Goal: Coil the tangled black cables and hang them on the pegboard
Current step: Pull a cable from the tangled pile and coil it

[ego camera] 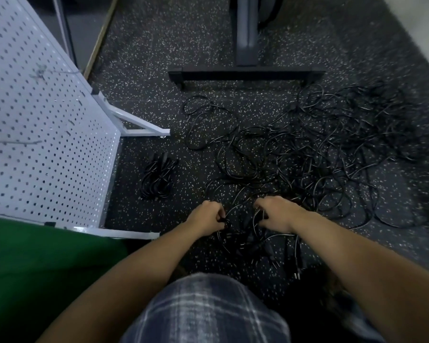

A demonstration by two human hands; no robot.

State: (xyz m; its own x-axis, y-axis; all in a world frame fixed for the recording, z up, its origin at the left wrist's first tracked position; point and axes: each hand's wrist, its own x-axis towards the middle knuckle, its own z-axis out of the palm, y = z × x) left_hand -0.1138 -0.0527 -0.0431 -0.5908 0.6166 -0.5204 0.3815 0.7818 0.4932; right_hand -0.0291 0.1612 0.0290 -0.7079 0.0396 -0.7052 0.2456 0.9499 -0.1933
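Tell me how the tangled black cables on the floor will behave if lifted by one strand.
Probably floppy: the tangled cables lie in loose loops. Likely to drag neighbours along, since strands cross everywhere. Unlikely to roll: they sprawl flat on the floor.

**Open floor to the left, cables crowding the right**

Your left hand (206, 216) and right hand (275, 212) grip strands at the near edge of the tangled cables (320, 149), which sprawl over the floor (146, 95) ahead and to your right. Bare floor runs between that pile and the pegboard (42, 134) on your left, broken only by a coiled bundle (159, 175) and the pegboard's white foot (139, 125) jutting out. Straight ahead, a black stand base (245, 74) bars the far side. A green surface (47, 268) fills your near left.
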